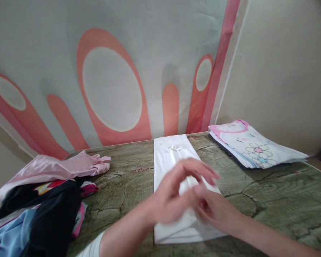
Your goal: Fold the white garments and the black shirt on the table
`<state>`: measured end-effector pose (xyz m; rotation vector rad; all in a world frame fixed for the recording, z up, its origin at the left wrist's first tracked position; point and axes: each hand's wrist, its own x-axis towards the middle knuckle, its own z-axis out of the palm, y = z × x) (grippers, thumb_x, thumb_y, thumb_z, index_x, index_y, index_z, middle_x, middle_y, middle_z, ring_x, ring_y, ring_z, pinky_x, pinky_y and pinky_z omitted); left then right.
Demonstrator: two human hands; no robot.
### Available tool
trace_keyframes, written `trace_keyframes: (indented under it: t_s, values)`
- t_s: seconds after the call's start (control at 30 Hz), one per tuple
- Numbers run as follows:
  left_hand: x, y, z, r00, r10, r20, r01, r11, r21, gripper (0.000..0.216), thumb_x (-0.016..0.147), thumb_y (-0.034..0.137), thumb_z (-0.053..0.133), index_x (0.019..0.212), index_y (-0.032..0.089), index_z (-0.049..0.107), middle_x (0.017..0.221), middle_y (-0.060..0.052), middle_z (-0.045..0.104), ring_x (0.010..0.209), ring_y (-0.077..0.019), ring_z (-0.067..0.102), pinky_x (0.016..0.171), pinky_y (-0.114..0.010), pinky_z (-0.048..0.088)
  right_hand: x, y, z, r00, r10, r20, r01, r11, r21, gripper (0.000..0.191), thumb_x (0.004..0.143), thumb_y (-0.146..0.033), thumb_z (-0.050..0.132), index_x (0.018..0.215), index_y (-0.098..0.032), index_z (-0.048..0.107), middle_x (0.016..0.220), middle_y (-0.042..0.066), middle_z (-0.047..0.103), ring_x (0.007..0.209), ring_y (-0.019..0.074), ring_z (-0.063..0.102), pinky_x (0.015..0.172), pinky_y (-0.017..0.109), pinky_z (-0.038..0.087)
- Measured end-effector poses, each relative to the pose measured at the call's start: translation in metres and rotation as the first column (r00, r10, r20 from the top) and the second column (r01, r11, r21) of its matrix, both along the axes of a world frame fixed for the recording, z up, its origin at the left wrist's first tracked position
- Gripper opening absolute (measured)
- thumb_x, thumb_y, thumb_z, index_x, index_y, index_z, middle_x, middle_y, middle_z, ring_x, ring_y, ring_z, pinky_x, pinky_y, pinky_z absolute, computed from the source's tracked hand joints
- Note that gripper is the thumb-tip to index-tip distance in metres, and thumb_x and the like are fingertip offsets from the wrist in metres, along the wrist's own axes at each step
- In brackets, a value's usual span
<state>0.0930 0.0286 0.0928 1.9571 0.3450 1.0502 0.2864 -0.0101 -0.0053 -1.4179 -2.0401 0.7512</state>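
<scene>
A white garment (166,182), folded into a long narrow strip, lies lengthwise on the table with a small white bow near its far end. My left hand (173,196) hovers over its middle, thumb and curved fingers apart, nothing visible between them. Just to the right, my right hand (219,208) is above the garment's right edge, close to the left thumb. Its fingers look bent, but they are blurred and partly covered by my left hand. Whether either hand touches the cloth I cannot tell.
On the left lies a loose heap of clothes, with a pink satiny piece (59,169), a black piece (55,217) and a light blue piece (13,232). A stack of folded shirts (238,142) sits at the back right. The wood-patterned table (123,200) meets a patterned wall hanging (56,43).
</scene>
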Motion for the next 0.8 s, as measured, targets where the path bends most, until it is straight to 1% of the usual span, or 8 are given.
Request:
trace_keyframes:
  t_s: [0.07,0.1,0.2,0.3,0.43,0.53,0.63,0.8]
  values:
    - [0.018,0.072,-0.013,0.903,0.357,-0.239,-0.369,0.930,-0.006,0.024,0.092,0.030,0.037,0.097,0.018,0.058,0.098,-0.007,0.064,0.088,-0.0173,0.060,0.079,-0.030,0.048,0.001,-0.006,0.005,0.998,0.050,0.032,-0.049,0.998,-0.032,0.025,0.074,-0.036,0.059,0.094,-0.025,0.048,0.076,0.000,0.057,0.064,0.0156,0.052,0.059,0.027,0.038]
    - [0.022,0.108,-0.023,0.761,0.520,-0.387,-0.541,0.838,0.063,0.020,0.090,0.027,0.039,0.095,0.019,0.058,0.097,-0.006,0.064,0.088,-0.0160,0.060,0.079,-0.028,0.048,0.002,-0.009,0.007,0.995,0.079,0.053,-0.076,0.996,-0.053,0.028,0.071,-0.037,0.063,0.091,-0.025,0.048,0.080,0.001,0.057,0.069,0.0167,0.052,0.061,0.028,0.039]
    - [0.015,0.195,-0.058,0.581,0.632,-0.513,-0.677,0.725,0.126,0.016,0.083,0.017,0.049,0.096,0.014,0.058,0.100,-0.010,0.064,0.089,-0.0188,0.060,0.081,-0.031,0.046,0.004,-0.011,0.009,0.984,0.137,0.117,-0.122,0.985,-0.125,0.035,0.061,-0.034,0.071,0.086,-0.025,0.049,0.092,0.003,0.057,0.079,0.0197,0.051,0.068,0.030,0.040]
    - [0.005,0.247,-0.084,0.443,0.679,-0.586,-0.742,0.644,0.185,0.024,0.079,0.021,0.056,0.101,0.010,0.057,0.104,-0.014,0.063,0.094,-0.0208,0.059,0.083,-0.031,0.044,0.005,-0.009,0.006,0.980,0.114,0.163,-0.085,0.981,-0.176,0.035,0.057,-0.027,0.073,0.084,-0.024,0.050,0.094,0.003,0.057,0.082,0.0205,0.051,0.071,0.031,0.041]
    - [0.010,0.282,-0.101,0.321,0.651,-0.687,-0.762,0.608,0.220,0.039,0.078,0.039,0.059,0.104,0.010,0.055,0.085,-0.010,0.067,0.085,-0.0209,0.062,0.072,-0.027,0.044,0.006,-0.008,0.006,0.978,0.113,0.177,-0.083,0.982,-0.168,0.023,0.065,-0.021,0.065,0.084,-0.022,0.053,0.094,0.003,0.058,0.084,0.0193,0.051,0.072,0.029,0.039]
    - [0.015,0.297,-0.108,0.269,0.603,-0.751,-0.743,0.626,0.237,0.038,0.072,0.047,0.061,0.083,0.011,0.062,0.070,-0.008,0.066,0.075,-0.0208,0.063,0.064,-0.025,0.043,0.007,-0.009,0.012,0.971,0.143,0.193,-0.115,0.982,-0.149,0.017,0.068,-0.013,0.058,0.083,-0.020,0.054,0.093,0.003,0.059,0.085,0.0183,0.051,0.073,0.028,0.038]
    - [0.016,0.304,-0.112,0.234,0.577,-0.782,-0.732,0.634,0.249,0.035,0.069,0.048,0.062,0.067,0.013,0.062,0.063,-0.006,0.064,0.070,-0.0203,0.062,0.058,-0.023,0.041,0.007,-0.010,0.018,0.968,0.153,0.199,-0.128,0.983,-0.132,0.019,0.066,-0.009,0.057,0.081,-0.018,0.055,0.091,0.004,0.059,0.083,0.0176,0.051,0.073,0.027,0.037]
    - [0.014,0.307,-0.113,0.212,0.585,-0.783,-0.757,0.605,0.248,0.030,0.065,0.043,0.064,0.064,0.014,0.061,0.057,-0.005,0.061,0.069,-0.0208,0.062,0.055,-0.023,0.040,0.009,-0.008,0.011,0.975,0.153,0.160,-0.145,0.988,-0.060,0.024,0.060,-0.005,0.054,0.079,-0.018,0.056,0.085,0.003,0.060,0.079,0.0168,0.052,0.070,0.027,0.036]
